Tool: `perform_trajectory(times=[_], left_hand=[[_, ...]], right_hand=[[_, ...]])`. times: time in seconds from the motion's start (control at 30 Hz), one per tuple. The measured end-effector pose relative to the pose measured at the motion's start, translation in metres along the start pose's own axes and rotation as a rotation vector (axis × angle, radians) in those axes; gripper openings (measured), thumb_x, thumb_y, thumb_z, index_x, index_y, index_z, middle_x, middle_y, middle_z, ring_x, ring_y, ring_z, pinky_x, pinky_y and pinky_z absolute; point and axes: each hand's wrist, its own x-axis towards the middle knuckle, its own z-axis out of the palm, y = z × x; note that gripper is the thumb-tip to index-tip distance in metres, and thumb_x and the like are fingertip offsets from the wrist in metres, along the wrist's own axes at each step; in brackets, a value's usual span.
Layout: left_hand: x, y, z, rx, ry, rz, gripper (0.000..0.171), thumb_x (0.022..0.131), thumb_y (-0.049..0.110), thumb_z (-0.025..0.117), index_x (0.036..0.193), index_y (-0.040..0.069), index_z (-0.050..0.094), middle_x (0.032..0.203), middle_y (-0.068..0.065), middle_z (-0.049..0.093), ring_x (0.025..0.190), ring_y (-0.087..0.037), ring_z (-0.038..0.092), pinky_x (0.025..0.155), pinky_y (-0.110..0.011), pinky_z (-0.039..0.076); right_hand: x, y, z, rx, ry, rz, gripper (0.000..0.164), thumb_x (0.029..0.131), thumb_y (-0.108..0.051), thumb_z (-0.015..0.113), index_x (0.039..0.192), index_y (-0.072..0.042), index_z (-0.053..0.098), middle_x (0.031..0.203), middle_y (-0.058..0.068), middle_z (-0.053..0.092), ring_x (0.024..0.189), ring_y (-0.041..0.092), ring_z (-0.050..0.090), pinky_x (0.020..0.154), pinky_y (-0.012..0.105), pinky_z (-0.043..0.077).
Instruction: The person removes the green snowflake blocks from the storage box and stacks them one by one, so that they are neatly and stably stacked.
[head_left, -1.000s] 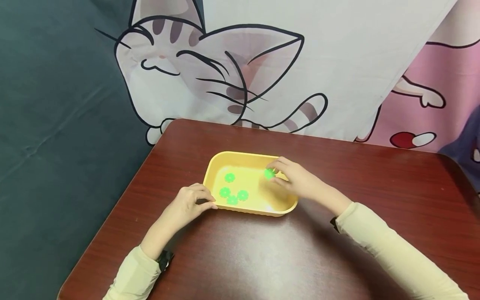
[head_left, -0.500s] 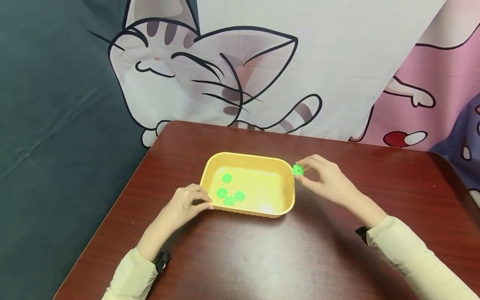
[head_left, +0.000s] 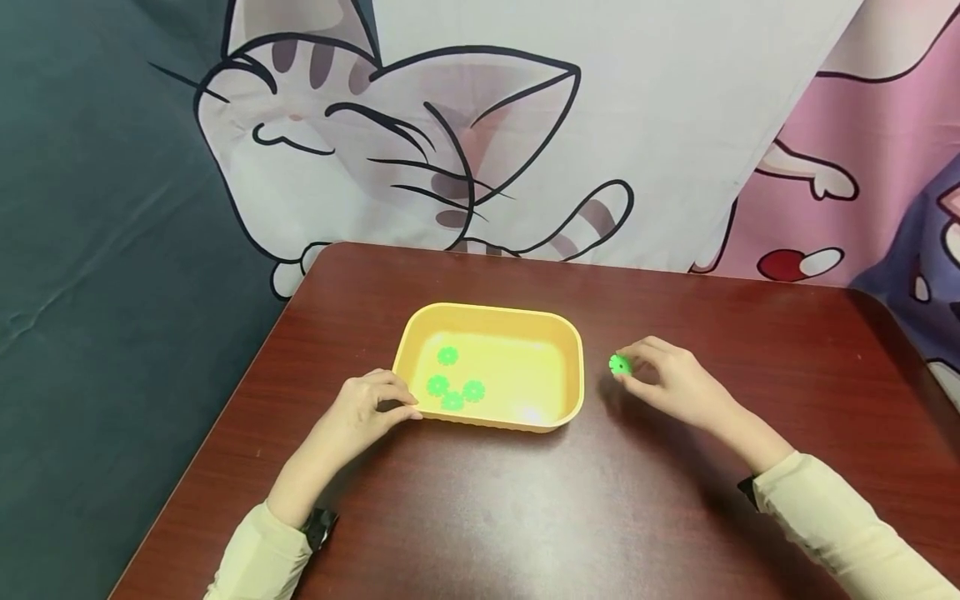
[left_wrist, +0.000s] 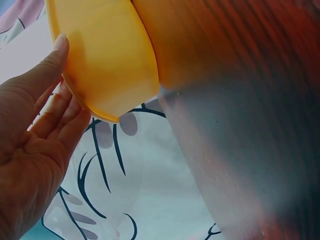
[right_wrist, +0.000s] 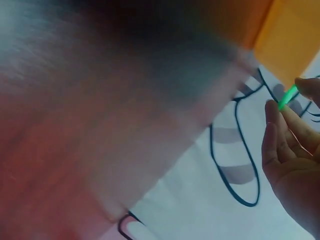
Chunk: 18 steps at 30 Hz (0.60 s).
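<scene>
Head view: yellow tray (head_left: 525, 362) is pinched at its near-left rim by the left hand (head_left: 362, 414); green disc (head_left: 618, 364) is pinched by the right hand (head_left: 672, 381) over the table (head_left: 510, 508), beside the tray. Light edge grip, steadied tray judged best.

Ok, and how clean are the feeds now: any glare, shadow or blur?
Head view: mostly sharp, with whitish glare on the near tabletop, a bright spot inside the yellow tray, and soft shadow below the right hand; left wrist view: left hand fairly clear, tabletop hazy; right wrist view: tabletop heavily blurred, green disc readable though soft.
</scene>
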Motion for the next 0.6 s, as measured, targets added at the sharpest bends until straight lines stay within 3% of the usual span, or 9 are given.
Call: perform_trajectory(times=[0.37, 0.6], left_hand=[[-0.002, 0.000, 0.004, -0.027, 0.028, 0.027, 0.017, 0.064, 0.010, 0.084, 0.076, 0.009, 0.072, 0.077, 0.004, 0.063, 0.075, -0.010, 0.058, 0.067, -0.022, 0.050], [-0.002, 0.001, 0.002, -0.005, 0.025, 0.022, 0.018, 0.063, 0.011, 0.085, 0.075, 0.010, 0.072, 0.077, 0.005, 0.063, 0.076, -0.009, 0.058, 0.068, -0.019, 0.050]], right_hand=[[-0.006, 0.017, 0.015, -0.039, -0.125, 0.035, 0.024, 0.079, -0.020, 0.075, 0.097, -0.008, 0.067, 0.085, -0.002, 0.059, 0.074, 0.010, 0.059, 0.063, 0.028, 0.051], [-0.010, 0.020, 0.025, -0.044, -0.110, 0.006, 0.021, 0.077, -0.020, 0.077, 0.092, -0.009, 0.067, 0.080, -0.005, 0.057, 0.069, 0.006, 0.057, 0.059, 0.024, 0.049]])
